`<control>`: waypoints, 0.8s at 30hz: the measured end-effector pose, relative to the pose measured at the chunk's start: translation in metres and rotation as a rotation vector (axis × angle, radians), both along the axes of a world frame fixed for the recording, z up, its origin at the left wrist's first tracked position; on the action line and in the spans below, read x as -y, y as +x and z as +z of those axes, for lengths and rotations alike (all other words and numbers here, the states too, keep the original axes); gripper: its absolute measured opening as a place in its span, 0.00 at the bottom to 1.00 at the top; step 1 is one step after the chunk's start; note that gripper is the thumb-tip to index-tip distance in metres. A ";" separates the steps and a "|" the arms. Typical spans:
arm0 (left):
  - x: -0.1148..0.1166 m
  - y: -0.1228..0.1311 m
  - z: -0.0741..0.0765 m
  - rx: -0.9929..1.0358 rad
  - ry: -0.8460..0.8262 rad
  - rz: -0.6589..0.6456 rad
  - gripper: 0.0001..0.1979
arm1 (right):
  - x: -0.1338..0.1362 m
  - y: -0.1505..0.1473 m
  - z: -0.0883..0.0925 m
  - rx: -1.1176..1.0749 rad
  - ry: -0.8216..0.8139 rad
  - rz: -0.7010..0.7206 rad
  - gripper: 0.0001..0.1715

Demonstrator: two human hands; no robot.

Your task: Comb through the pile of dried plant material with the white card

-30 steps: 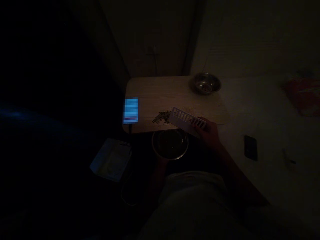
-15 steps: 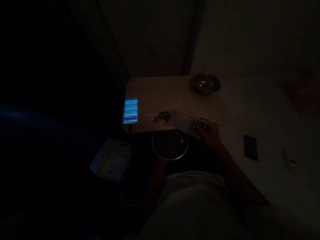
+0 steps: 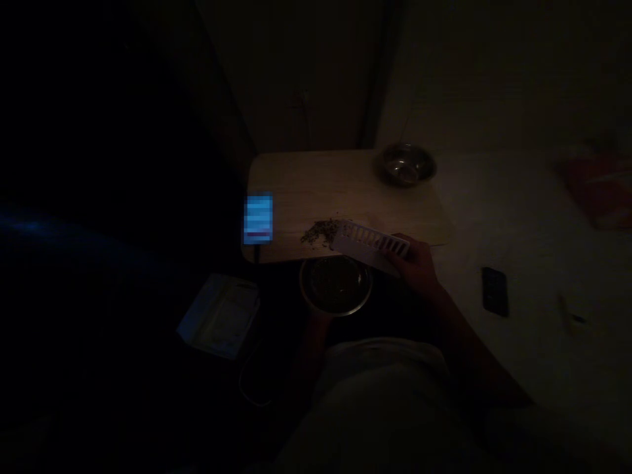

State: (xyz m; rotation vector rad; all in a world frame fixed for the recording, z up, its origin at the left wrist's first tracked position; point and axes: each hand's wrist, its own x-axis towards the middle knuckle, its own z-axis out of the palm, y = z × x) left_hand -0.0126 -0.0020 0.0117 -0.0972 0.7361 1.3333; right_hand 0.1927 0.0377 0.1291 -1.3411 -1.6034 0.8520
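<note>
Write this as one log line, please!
right hand: holds pale slotted piece beside dark flakes | left hand: at near rim of round bowl | wooden tabletop: flakes, steel bowl

In dim light, the dark, round metal bowl (image 3: 343,314) shows a polished rim, while the round, silvery metal bowl (image 3: 409,184) gleams with glossy highlights. The pale, oblong slotted tool (image 3: 359,248) looks like smooth, dull plastic. Matt, grained wood or a wood-like finish covers the light-brown, round-cornered table (image 3: 316,181), beneath a rough, crumbly dark-green heap (image 3: 320,232). The pale, creased garment (image 3: 375,395) appears to be soft, matt cloth.
</note>
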 end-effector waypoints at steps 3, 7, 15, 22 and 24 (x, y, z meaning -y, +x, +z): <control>0.000 0.000 0.000 0.024 0.028 0.010 0.25 | 0.000 0.000 0.000 -0.003 0.005 -0.001 0.10; 0.001 0.001 -0.001 0.040 0.041 0.018 0.25 | 0.000 -0.001 0.002 0.040 0.004 0.007 0.11; 0.003 0.000 0.000 0.035 0.027 0.013 0.26 | 0.002 -0.006 0.006 0.037 -0.016 0.044 0.11; 0.004 0.000 0.001 0.012 0.004 0.011 0.25 | -0.001 -0.001 0.001 0.033 0.000 0.000 0.12; 0.005 0.000 0.001 0.005 -0.004 0.008 0.25 | -0.001 -0.002 0.001 0.038 0.009 -0.013 0.12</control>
